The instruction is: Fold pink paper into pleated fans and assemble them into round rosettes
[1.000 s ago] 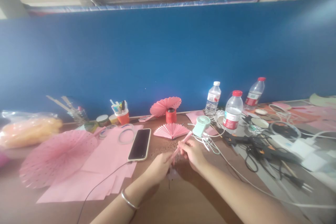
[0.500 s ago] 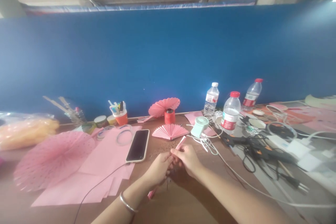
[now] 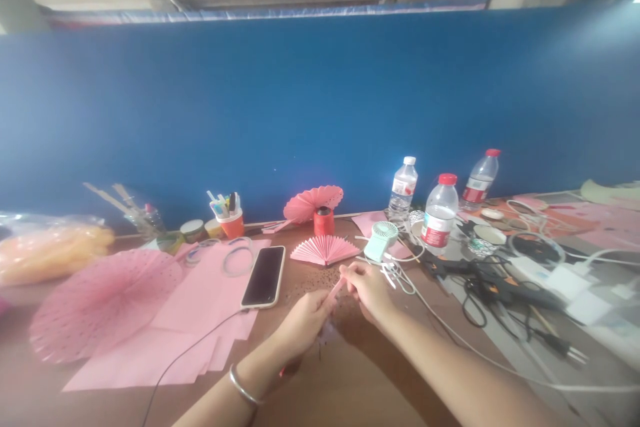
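A narrow folded pink paper strip (image 3: 337, 289) slants between my two hands above the table. My left hand (image 3: 306, 321) is closed round its lower part, the wrist with a silver bangle below. At the strip's upper end, my right hand (image 3: 367, 290) pinches it between thumb and fingertips. Just beyond the hands lies a pleated pink fan (image 3: 325, 251), spread open in front of a red jar (image 3: 323, 221). Behind the jar is another pleated pink piece (image 3: 313, 203). Small dark specks are scattered on the table round the hands.
Pink sheets (image 3: 200, 307), a round pleated paper (image 3: 107, 303) and a phone (image 3: 263, 277) lie left. A mint fan (image 3: 381, 241), bottles (image 3: 440, 217), cables and a power strip (image 3: 540, 273) crowd the right. A blue partition (image 3: 320, 100) stands behind.
My right hand has moved slightly right, away from my left hand, to the strip's upper end. The hands, pressed together before, are now apart, with the strip spanning the gap.
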### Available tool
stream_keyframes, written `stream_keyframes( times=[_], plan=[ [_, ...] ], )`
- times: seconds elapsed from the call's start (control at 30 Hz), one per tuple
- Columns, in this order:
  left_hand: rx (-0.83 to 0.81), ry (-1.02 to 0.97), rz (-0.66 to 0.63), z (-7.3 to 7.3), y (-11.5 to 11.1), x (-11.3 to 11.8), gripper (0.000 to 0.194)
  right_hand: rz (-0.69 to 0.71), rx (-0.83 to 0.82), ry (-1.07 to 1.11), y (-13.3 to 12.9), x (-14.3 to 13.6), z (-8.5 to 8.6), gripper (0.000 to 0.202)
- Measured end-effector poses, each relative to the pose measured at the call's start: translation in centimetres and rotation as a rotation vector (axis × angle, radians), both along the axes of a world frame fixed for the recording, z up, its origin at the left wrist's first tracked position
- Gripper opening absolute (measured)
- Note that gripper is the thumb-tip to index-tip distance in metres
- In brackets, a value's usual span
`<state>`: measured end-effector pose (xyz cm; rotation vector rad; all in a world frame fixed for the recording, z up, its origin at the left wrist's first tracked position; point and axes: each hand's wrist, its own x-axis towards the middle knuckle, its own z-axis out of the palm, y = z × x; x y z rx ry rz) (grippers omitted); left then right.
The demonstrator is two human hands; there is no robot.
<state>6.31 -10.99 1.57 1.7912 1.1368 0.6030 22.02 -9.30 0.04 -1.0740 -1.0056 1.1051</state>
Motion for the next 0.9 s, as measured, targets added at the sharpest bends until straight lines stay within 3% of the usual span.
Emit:
stream_keyframes(
  times=[0.07,0.23,0.3,0.47,0.6,0.7,0.73,0.8,0.87,0.9],
  plan=[
    [-0.048,-0.032,0.012,0.0,-0.1,0.0,0.039,0.067,0.007,0.037,-0.1,-0.2,-0.4,0.039],
    [-0.288,-0.258,-0.054,-0.3,-0.3,0.1,0.043,0.488,0.067,-0.078,-0.8,-0.8,-1.0,0.046],
    [-0.375,-0.346,-0.112,-0.3,-0.3,0.1,0.042,0.511,0.114,-0.191,-1.1,-1.0,-1.0,0.046],
    [-0.404,-0.277,-0.171,-0.4,-0.7,-0.5,0.039,0.313,0.148,-0.241,-0.3,0.2,-0.7,0.050],
    [-0.407,-0.149,-0.199,-0.8,-1.1,-1.0,0.038,-0.123,0.108,0.053,2.1,3.6,-0.1,0.055],
    [-0.417,-0.323,-0.118,-1.0,-0.6,-0.8,0.037,-0.191,0.093,0.101,2.9,4.5,-0.3,0.055],
    [-0.421,-0.406,-0.093,-0.9,-0.4,-0.7,0.036,-0.138,0.058,0.115,2.7,4.1,-0.5,0.056],
    [-0.448,-0.532,-0.076,-0.8,0.0,-0.5,0.034,0.162,0.050,0.012,1.7,2.3,-1.1,0.060],
    [-0.494,-0.589,-0.093,-0.6,0.1,-0.5,0.032,0.422,0.121,-0.121,0.4,0.2,-1.3,0.060],
    [-0.512,-0.603,-0.106,-0.5,0.1,-0.6,0.032,0.482,0.174,-0.191,-0.2,-0.6,-1.3,0.058]
  ],
)
